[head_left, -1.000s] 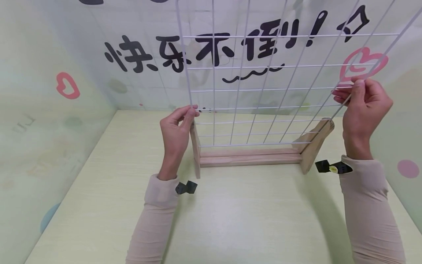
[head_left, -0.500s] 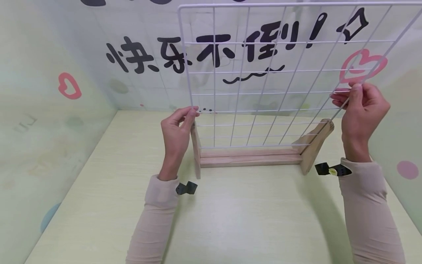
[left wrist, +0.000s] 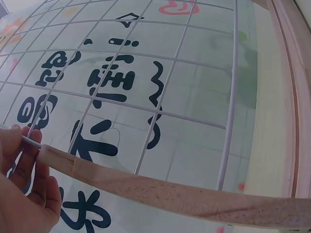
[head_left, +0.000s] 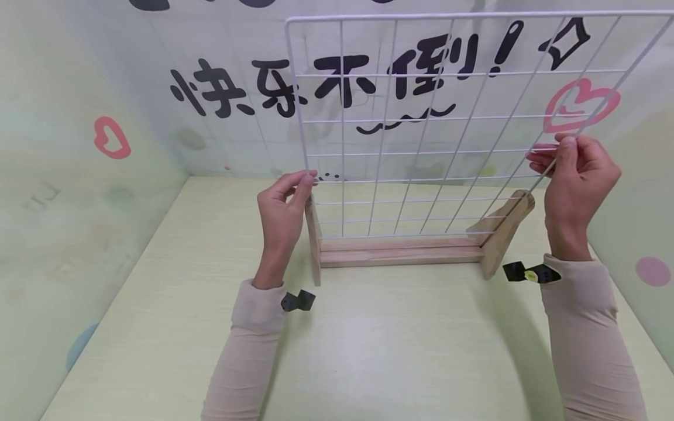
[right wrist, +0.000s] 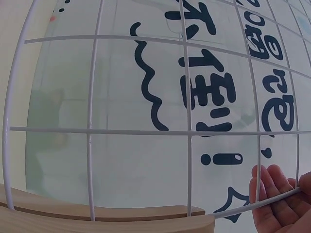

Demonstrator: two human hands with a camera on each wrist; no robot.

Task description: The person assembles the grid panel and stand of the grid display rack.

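Note:
A white wire grid panel (head_left: 379, 154) stands upright, leaning back, between the two sides of a wooden stand (head_left: 400, 256). My left hand (head_left: 281, 213) pinches the grid's left edge just above the stand's left side piece (left wrist: 146, 189). On the other edge, higher up, my right hand (head_left: 581, 187) grips the wire between thumb and fingers. In the right wrist view the grid's edge runs into the groove of the right side piece (right wrist: 121, 224). A gap shows between the grid's bottom wire and the stand's base bar in the left wrist view.
The stand rests on a pale wood-grain table (head_left: 405, 351). Behind rises a printed backdrop (head_left: 221, 152) with black characters and pink hearts. Small black wrist cameras are strapped to both sleeves.
The grid has slid down, and its top bar has come into the head view. My right hand has lowered slightly with it; the left hand has hardly moved.

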